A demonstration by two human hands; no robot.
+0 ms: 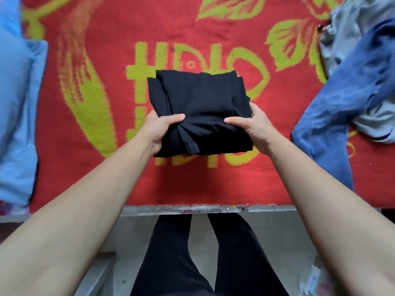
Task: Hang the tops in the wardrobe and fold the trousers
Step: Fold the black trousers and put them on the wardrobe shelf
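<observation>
— Red blanket (213, 184) with yellow-green leaves and letters covers the bed, yes? What lies on it?

— Yes. At the left edge is a blue pillow (17, 116). At the right side are blue jeans (342, 99), spread loose, with a grey garment (346, 35) beside and partly over them. Over the middle is the pack of folded black trousers (198, 107).

— Who holds it?

— Both hands. The left hand (159, 130) grips the near left corner and the right hand (252, 127) grips the near right corner. Each thumb presses on top. The other fingers are curled under the cloth, so they are mostly hidden.

— Does it rest on the blanket, or is it lifted?

— I cannot tell for sure. The near edge sits on the fingers; the far edge may touch the blanket.

— How will it handle?

— I judge it soft and light, not slippery, not fragile. The only risk is that the layers slide apart. At the far side they are a little uneven, and one hem sticks out at the near edge.

— Where is it best to take hold?

— From both sides, with fingers under the whole pack and thumbs on top, so all layers are pinched together. A grip on one corner would probably let it fall open.

— And the jeans?

— Not yet folded. Denim looks thicker and heavier; I would take them at the waistband.
</observation>
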